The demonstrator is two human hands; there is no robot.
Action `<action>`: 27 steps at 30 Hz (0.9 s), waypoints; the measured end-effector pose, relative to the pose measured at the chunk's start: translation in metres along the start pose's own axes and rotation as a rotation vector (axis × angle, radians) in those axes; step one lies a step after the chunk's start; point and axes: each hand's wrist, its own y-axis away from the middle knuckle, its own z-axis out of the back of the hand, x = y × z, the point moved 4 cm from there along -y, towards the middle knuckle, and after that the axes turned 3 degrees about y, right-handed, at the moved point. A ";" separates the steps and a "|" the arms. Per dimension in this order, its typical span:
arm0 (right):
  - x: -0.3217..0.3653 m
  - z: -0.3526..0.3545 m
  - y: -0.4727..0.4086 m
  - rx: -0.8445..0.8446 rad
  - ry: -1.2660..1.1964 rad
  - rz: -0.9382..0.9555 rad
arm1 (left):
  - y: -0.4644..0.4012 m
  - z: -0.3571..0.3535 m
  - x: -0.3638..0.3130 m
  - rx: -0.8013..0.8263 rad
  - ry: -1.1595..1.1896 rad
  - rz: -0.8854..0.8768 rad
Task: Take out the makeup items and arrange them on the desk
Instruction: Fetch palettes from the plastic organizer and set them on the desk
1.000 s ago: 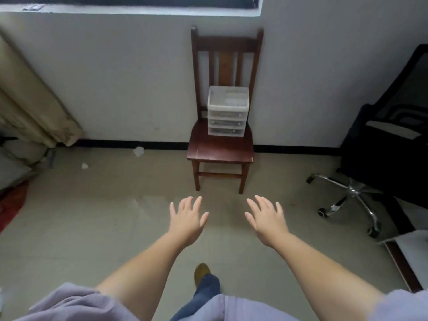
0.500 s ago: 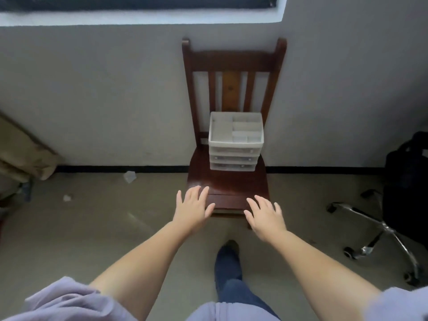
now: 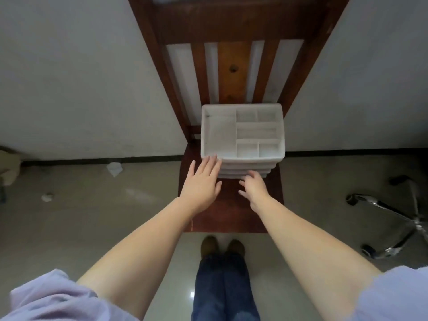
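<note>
Seat lies bare before organizer; chair back blocks behind it.

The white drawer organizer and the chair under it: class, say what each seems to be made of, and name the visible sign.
The white drawer organizer: probably plastic, matte to slightly translucent; thin moulded walls and dividers, rounded rim.
The chair: wood, dark reddish-brown with a smooth, likely varnished finish; the lighter centre back slat shows a knot and grain.

Head camera looks steeply down, close over the chair.
</note>
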 end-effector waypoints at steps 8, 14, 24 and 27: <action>0.009 -0.025 -0.046 -0.027 -0.855 -0.270 | -0.012 -0.024 0.015 -0.089 -0.033 -0.090; -0.004 -0.026 -0.045 -0.019 -0.919 -0.253 | -0.009 -0.023 0.014 -0.022 -0.101 -0.064; -0.081 -0.019 -0.005 -0.085 -0.889 -0.280 | -0.011 -0.027 0.010 0.037 -0.134 -0.049; -0.098 -0.016 0.015 -0.053 -0.836 -0.320 | -0.010 -0.028 0.011 0.030 -0.117 -0.046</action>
